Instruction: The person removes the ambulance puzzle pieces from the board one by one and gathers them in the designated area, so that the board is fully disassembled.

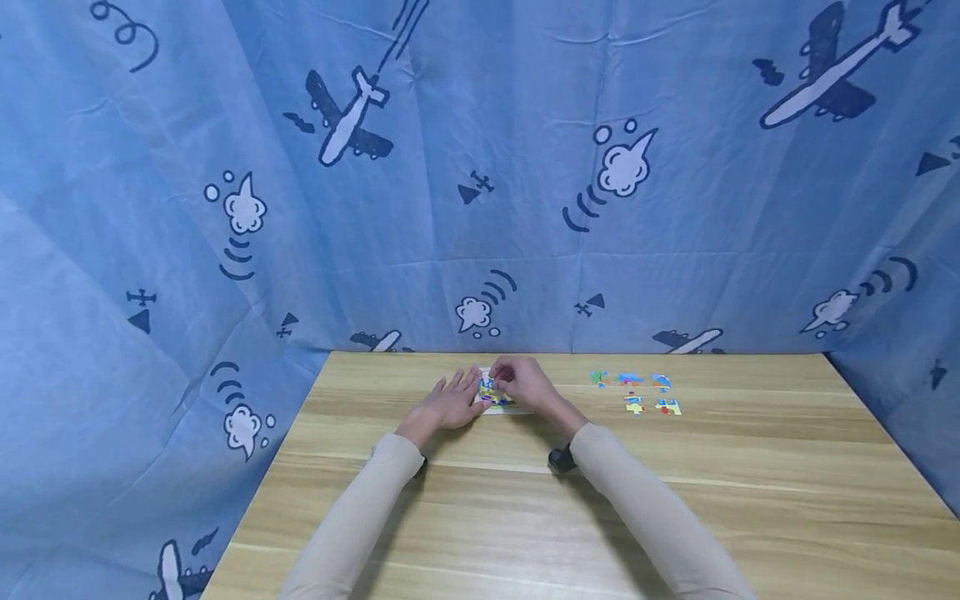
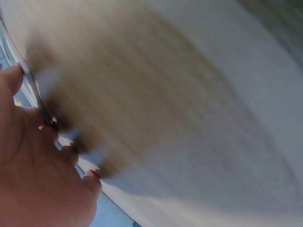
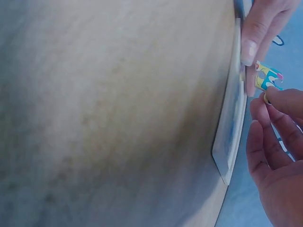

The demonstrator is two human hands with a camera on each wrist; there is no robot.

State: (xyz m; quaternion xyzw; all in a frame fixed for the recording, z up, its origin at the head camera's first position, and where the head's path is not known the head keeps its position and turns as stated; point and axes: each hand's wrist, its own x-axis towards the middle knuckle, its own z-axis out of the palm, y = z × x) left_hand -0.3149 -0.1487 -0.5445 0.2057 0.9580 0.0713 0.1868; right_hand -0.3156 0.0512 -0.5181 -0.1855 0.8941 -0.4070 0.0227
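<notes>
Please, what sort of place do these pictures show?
Probably a curtained-off tabletop play or work area, indoors: blue airplane-print fabric hangs behind and beside a wooden table, where loose puzzle pieces lie.

No text, label or number is legible.
</notes>
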